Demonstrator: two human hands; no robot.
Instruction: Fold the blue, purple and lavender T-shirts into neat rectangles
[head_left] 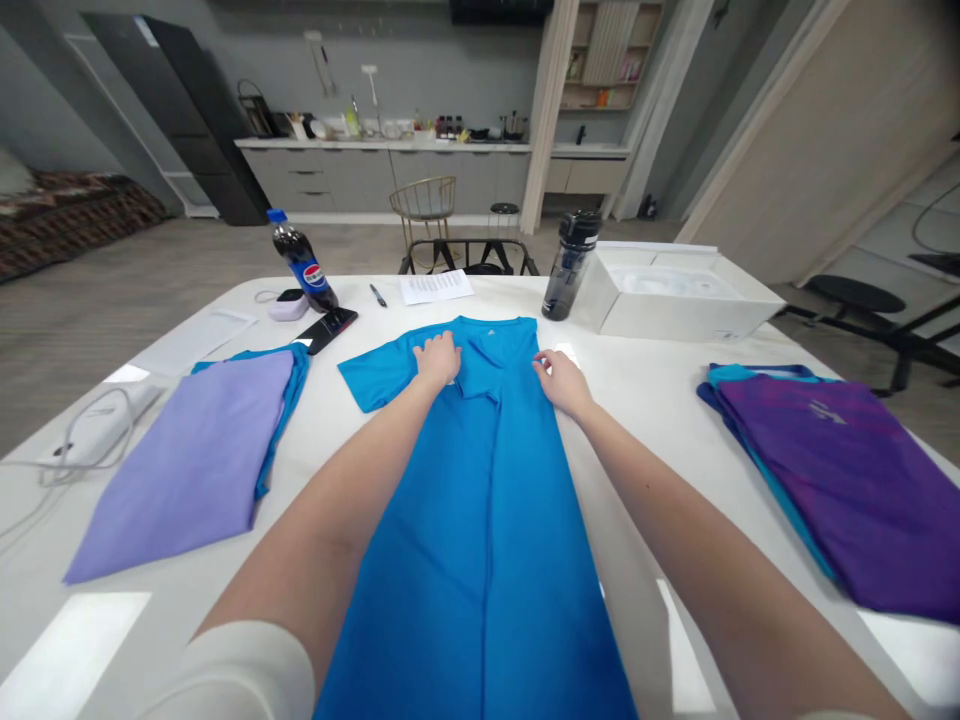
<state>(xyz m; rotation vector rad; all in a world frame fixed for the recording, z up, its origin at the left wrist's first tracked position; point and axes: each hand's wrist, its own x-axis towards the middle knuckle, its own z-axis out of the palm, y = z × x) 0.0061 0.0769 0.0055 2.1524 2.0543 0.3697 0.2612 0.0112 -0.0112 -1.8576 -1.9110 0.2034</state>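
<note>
A bright blue shirt (480, 520) lies lengthwise on the white table (645, 400), its right side folded in and its left sleeve still spread out. My left hand (437, 360) rests on the shirt near the collar, fingers curled down onto the fabric. My right hand (561, 380) is at the shirt's right shoulder edge, fingertips pinching or pressing the fabric there.
A folded lilac shirt (191, 465) lies left over a blue one. A purple shirt stack (840, 480) lies right. At the back stand a cola bottle (303, 262), phone (327, 329), pen (377, 295), paper (436, 286), dark flask (570, 264) and white box (675, 295).
</note>
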